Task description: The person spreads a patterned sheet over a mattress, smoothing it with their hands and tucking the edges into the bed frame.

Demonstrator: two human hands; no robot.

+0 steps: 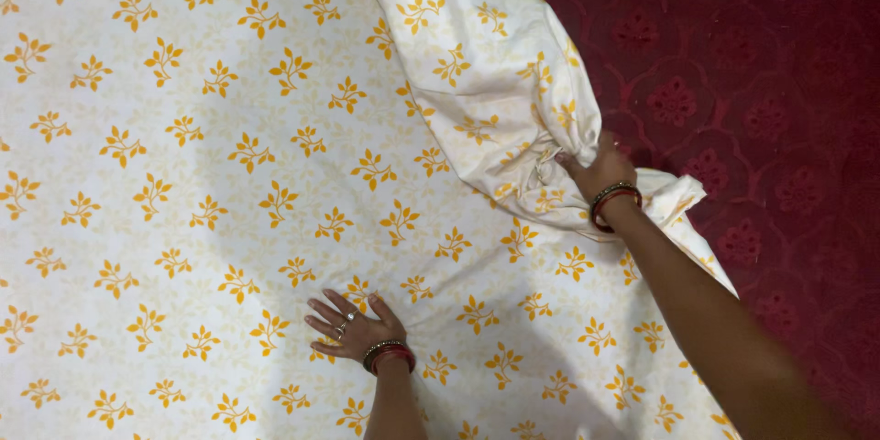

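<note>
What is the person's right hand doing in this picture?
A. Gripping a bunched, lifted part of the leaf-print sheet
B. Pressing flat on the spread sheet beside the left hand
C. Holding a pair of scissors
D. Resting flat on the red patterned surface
A: the right hand is closed around a gathered fold of the leaf-print sheet, raised off the spread part, while the left hand lies flat on it.

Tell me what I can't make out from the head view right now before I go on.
- Right hand fingers: buried in the bunched sheet, so the grip itself is hidden.
- Sheet's far edges: cut off by the top, left and bottom frame edges.
- What lies under the sheet: covered by the cloth.
- Red patterned surface: runs off the right edge.
- Left hand: its palm lies face down on the sheet, unseen.
</note>
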